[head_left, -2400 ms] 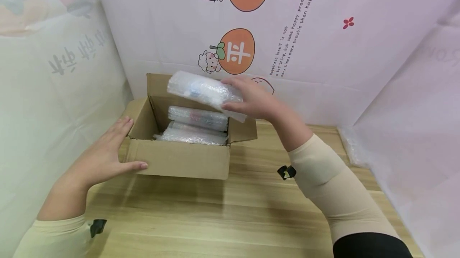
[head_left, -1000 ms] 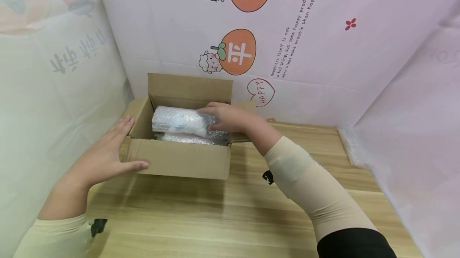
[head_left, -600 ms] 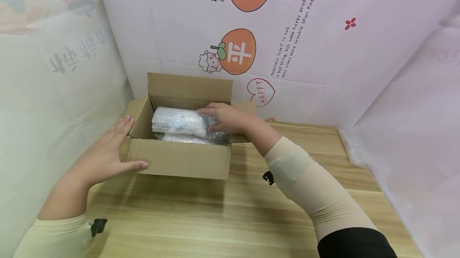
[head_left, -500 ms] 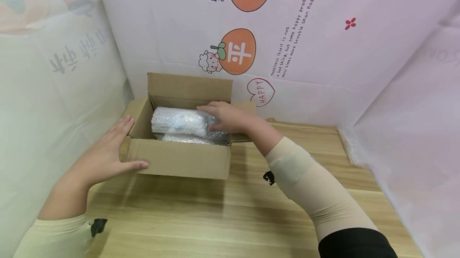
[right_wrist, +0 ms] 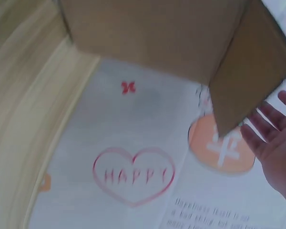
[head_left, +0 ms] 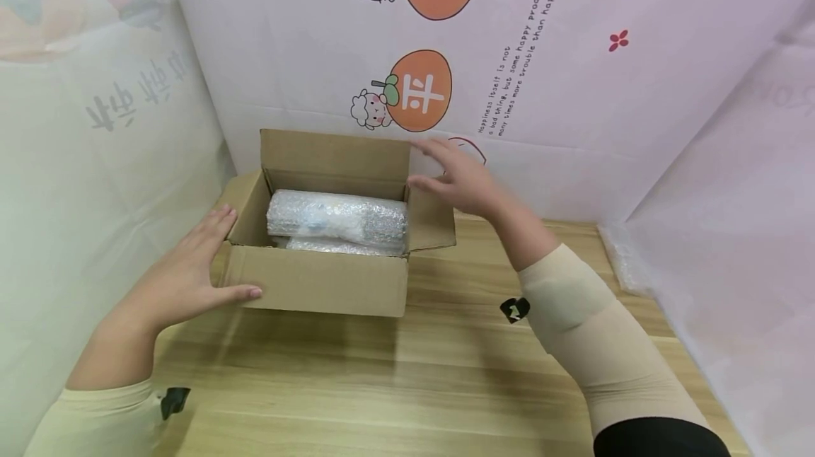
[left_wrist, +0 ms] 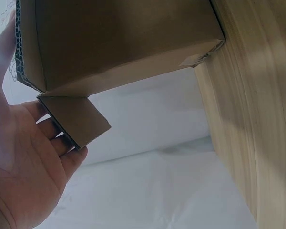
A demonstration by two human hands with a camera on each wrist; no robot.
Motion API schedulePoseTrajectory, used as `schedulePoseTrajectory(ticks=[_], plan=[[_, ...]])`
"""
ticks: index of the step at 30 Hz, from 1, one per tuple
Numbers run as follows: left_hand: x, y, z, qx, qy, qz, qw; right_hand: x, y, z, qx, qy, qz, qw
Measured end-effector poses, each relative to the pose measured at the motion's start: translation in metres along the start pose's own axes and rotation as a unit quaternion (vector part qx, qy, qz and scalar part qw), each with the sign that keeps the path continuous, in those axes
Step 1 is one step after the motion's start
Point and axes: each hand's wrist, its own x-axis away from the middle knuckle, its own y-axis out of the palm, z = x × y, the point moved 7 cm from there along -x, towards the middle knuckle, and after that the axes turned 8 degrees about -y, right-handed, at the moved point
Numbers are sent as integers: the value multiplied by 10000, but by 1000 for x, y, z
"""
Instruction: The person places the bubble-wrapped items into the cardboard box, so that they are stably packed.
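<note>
An open cardboard box (head_left: 321, 284) stands on the table with its flaps spread outward. Bubble-wrapped packages lie inside; the uppermost roll (head_left: 337, 216) stretches across the box, over another wrapped package (head_left: 344, 247) that is partly hidden. My left hand (head_left: 181, 269) touches the box's left corner, fingers extended along the side flap (left_wrist: 76, 119) and thumb against the front. My right hand (head_left: 465, 177) is raised by the right flap (head_left: 431, 216), fingers extended and nothing in them. From the right wrist, the fingertips appear close to that flap's edge; whether they touch it cannot be told.
A wood-grain table (head_left: 446, 372) lies under the box. Printed white sheets form the back wall (head_left: 541, 89) and both sides. Clear plastic wrap (head_left: 627, 262) sits at the table's right edge.
My right hand lowered the wrapped roll into the box on top of the others, stayed on it, then let go and moved up and right. My left hand stayed at the corner.
</note>
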Motion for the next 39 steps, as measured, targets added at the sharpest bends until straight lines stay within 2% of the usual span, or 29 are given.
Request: schedulePoseTrajectory(ticks=[6,12,16,19,25,29,33,39], plan=[[0,0,-1,-20,-2,0,10000,36,-36,39,243,377,930,9947],[1,-1,-1,-7,15,2,10000,72,-66,76,613,860,1646,9807],[1,-2,0,-17,34,2,10000,98,-80,99,708,1309,1931,9698],[1,-1,-1,-35,43,-13,10000,120,-87,116,859,1705,1995,9611],[1,-1,-1,-33,89,17,10000,165,-94,154,1094,2506,1864,9436],[2,-1,-1,-26,79,14,10000,195,-92,183,1316,3042,1517,9312],[2,-2,0,-34,85,19,10000,228,-87,212,1467,3583,1145,9149],[3,-3,1,-38,59,14,10000,269,-78,243,1642,4196,583,8908]])
